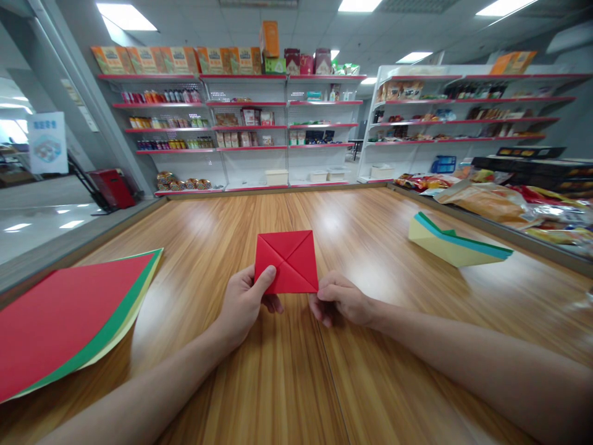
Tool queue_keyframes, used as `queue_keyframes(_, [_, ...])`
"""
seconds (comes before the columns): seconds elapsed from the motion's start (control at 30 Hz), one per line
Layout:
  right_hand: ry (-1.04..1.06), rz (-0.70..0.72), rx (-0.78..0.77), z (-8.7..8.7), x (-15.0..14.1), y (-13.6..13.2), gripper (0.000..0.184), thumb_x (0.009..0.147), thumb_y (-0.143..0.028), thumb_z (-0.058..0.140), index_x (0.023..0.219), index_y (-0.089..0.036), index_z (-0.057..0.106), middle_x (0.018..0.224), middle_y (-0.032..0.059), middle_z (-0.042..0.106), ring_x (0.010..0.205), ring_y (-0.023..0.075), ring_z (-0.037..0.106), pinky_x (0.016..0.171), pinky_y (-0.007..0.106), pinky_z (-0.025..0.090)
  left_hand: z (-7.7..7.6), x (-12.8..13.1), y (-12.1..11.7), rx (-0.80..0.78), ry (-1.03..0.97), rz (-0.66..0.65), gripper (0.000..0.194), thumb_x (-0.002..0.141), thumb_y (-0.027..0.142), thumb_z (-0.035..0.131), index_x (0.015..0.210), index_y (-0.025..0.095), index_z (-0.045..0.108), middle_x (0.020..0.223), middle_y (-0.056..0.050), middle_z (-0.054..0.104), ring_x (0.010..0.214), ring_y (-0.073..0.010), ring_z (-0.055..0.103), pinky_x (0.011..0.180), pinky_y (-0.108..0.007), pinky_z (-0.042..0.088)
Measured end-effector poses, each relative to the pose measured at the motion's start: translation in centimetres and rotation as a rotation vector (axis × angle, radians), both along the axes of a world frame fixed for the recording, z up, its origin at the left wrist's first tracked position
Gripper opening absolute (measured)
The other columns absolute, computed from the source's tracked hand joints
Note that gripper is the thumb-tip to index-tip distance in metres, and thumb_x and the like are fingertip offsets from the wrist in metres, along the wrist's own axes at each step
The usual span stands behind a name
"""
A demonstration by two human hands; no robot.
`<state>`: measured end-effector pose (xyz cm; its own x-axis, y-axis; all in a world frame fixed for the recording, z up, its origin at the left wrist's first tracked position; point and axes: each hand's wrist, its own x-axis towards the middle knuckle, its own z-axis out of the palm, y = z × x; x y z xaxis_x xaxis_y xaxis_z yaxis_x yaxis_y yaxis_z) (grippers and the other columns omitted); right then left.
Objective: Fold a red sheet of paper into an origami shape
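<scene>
A folded square of red paper (291, 262) is held up over the middle of the wooden table (204, 383), its diagonal creases crossing at the centre. My left hand (248, 300) grips its left side, thumb flat on the front and fingers behind. At the lower right corner, my right hand (340, 300) pinches the paper between thumb and fingers. Parts of the fingers of both hands are hidden behind the paper or curled beneath it.
Sheets of red, green and yellow paper (69, 321) lie stacked at the left. A folded paper boat (451, 241) in yellow, blue and green stands at the right. Snack bags (491, 201) line the right edge, and stocked shelves (245, 127) stand behind the table.
</scene>
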<state>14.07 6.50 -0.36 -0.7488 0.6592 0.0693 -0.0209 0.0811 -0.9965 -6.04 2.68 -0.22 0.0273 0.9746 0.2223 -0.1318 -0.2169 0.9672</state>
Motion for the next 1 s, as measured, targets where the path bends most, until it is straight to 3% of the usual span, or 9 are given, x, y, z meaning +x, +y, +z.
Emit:
queue_keyframes(0.4, [-0.119,-0.102,0.032,0.81,-0.49,-0.75,0.031,0.067,-0.034,0.044,0.045,-0.015,0.052,0.034,-0.0014,0.044,0.028,0.0083,0.037,0.029,0.019,0.022,0.46,0.04,-0.30,-0.010,0.021,0.004,0.031,0.085,0.043,0.058,0.075,0.014,0.053,0.051,0.000,0.059,0.040,-0.0138,0.058,0.039,-0.021,0.042])
queue_keyframes(1.0, [-0.152,-0.118,0.054,0.61,-0.27,-0.56,0.033,0.069,-0.036,0.046,0.049,-0.013,0.057,0.037,-0.0001,0.048,0.030,0.0081,0.039,0.031,0.019,0.024,0.57,0.05,-0.38,0.001,0.065,0.004,0.032,0.086,0.044,0.056,0.076,0.014,0.052,0.050,0.000,0.058,0.041,-0.0142,0.058,0.040,-0.021,0.042])
